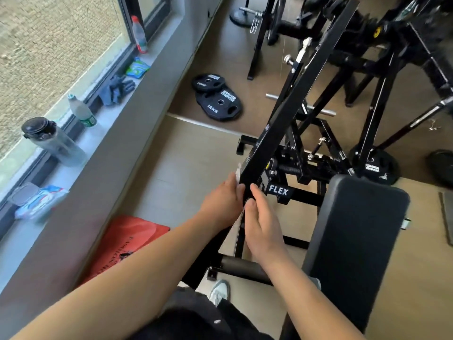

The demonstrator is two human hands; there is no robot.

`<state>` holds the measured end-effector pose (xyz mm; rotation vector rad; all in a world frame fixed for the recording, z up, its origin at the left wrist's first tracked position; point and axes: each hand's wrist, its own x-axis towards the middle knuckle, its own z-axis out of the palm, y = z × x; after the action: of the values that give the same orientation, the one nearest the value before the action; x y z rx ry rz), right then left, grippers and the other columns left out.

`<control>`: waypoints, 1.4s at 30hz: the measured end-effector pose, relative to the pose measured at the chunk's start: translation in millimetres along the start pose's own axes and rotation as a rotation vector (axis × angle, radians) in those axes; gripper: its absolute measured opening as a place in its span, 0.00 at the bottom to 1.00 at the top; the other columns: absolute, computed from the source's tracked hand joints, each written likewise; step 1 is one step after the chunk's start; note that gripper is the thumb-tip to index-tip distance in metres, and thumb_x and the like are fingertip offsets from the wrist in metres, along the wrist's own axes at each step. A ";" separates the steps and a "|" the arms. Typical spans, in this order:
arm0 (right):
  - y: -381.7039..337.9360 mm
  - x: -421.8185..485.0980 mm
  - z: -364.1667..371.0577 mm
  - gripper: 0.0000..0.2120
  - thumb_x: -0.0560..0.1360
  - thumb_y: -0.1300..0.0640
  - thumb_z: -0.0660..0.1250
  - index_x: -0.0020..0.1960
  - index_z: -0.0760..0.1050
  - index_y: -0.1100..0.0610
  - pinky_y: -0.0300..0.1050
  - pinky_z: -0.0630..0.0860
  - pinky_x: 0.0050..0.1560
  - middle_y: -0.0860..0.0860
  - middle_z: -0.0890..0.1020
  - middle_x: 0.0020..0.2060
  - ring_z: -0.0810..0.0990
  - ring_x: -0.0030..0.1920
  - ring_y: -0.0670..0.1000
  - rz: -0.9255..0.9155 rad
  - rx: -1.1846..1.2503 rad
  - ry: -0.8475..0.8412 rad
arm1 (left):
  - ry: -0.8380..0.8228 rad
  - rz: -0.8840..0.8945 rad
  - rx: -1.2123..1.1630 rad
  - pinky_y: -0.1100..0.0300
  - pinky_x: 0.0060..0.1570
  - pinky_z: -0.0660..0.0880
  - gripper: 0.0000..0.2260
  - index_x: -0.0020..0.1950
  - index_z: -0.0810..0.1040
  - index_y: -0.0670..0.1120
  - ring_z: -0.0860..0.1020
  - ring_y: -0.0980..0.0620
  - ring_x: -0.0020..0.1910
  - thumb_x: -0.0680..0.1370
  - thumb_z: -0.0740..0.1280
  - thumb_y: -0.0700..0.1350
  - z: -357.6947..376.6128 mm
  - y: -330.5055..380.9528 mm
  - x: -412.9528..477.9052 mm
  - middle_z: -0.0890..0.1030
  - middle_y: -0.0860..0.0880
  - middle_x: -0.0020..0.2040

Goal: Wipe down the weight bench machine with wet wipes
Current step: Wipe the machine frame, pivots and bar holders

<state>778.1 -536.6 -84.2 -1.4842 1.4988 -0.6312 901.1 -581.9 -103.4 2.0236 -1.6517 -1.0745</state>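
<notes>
Leave the pack at nine o'clock on the sill, well apart from the work; reach for it only once the sheet in hand dries or greys. Start from the left hand at centre, fingers curled round the wipe, clamping it to the left face of the bar at its low end. Press flat, then slide up toward one o'clock in one long stroke, not short scrubs. Use the right hand, just beside at five o'clock, fingers nearly straight, laid on the bar's right face and holding nothing, to steady the bar in case it swings. Fold the wipe round the edges to cover every face. Mind the knob higher up. Save the pad, at four o'clock, for a clean sheet.
</notes>
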 end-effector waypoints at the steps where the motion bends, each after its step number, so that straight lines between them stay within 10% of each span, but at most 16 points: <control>1: 2.6 1.9 -1.9 0.23 0.88 0.50 0.52 0.82 0.60 0.49 0.44 0.57 0.81 0.43 0.64 0.80 0.58 0.78 0.36 0.006 0.011 -0.007 | -0.044 0.008 -0.002 0.50 0.56 0.69 0.21 0.79 0.59 0.48 0.74 0.39 0.68 0.87 0.52 0.52 1.7 -2.1 1.2 0.73 0.43 0.73; 8: 25.1 -11.4 0.8 0.22 0.87 0.48 0.54 0.81 0.62 0.48 0.44 0.59 0.80 0.41 0.66 0.79 0.60 0.77 0.34 0.057 0.128 -0.034 | -0.101 0.215 -0.033 0.58 0.81 0.47 0.32 0.84 0.42 0.55 0.38 0.62 0.81 0.85 0.53 0.61 4.0 -52.2 -82.0 0.39 0.57 0.84; 11: 28.4 -12.6 5.2 0.23 0.87 0.49 0.56 0.81 0.63 0.48 0.45 0.60 0.80 0.41 0.65 0.79 0.60 0.78 0.35 0.075 0.109 -0.040 | -0.007 0.191 -0.150 0.51 0.77 0.65 0.30 0.84 0.54 0.59 0.60 0.56 0.80 0.82 0.50 0.65 -2.5 -55.4 -86.3 0.63 0.54 0.82; 15: 29.6 -14.6 10.7 0.24 0.86 0.48 0.57 0.81 0.61 0.45 0.43 0.58 0.81 0.38 0.61 0.80 0.56 0.79 0.34 0.073 -0.059 -0.041 | 0.343 0.139 -0.111 0.50 0.51 0.80 0.16 0.70 0.73 0.60 0.84 0.50 0.52 0.83 0.62 0.54 -16.3 -52.2 -55.0 0.86 0.53 0.53; 19: 30.7 -27.6 21.5 0.25 0.86 0.46 0.56 0.82 0.59 0.45 0.38 0.58 0.77 0.40 0.60 0.81 0.56 0.79 0.37 0.127 -0.176 0.071 | 0.165 0.229 -0.063 0.54 0.58 0.76 0.18 0.70 0.75 0.53 0.80 0.49 0.60 0.81 0.67 0.51 -6.1 -58.9 -52.1 0.81 0.53 0.63; 27: 20.6 -34.4 46.4 0.21 0.86 0.46 0.55 0.75 0.72 0.53 0.49 0.74 0.65 0.49 0.79 0.70 0.77 0.69 0.51 0.223 -0.463 0.328 | -0.344 0.215 -0.334 0.60 0.76 0.55 0.36 0.84 0.39 0.51 0.54 0.55 0.82 0.85 0.62 0.47 -8.2 -47.6 -6.8 0.50 0.54 0.84; 37: 31.0 -34.0 60.8 0.19 0.85 0.47 0.53 0.54 0.80 0.53 0.51 0.79 0.37 0.50 0.85 0.42 0.84 0.40 0.56 0.120 -0.684 0.443 | -0.384 0.233 0.140 0.50 0.75 0.63 0.40 0.81 0.30 0.47 0.53 0.44 0.83 0.84 0.59 0.50 -15.5 -84.9 -89.6 0.39 0.49 0.85; 42: 34.4 -36.7 60.8 0.12 0.85 0.50 0.59 0.54 0.80 0.53 0.46 0.69 0.34 0.49 0.85 0.41 0.83 0.38 0.57 0.063 -0.689 0.469 | -0.339 0.199 -0.002 0.49 0.80 0.54 0.38 0.82 0.33 0.46 0.48 0.47 0.83 0.85 0.56 0.57 -13.3 -49.8 -44.7 0.40 0.48 0.85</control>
<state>808.2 -482.0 -132.5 -1.8639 2.2745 -0.4593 943.1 -528.8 -111.7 1.6999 -1.9638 -1.4006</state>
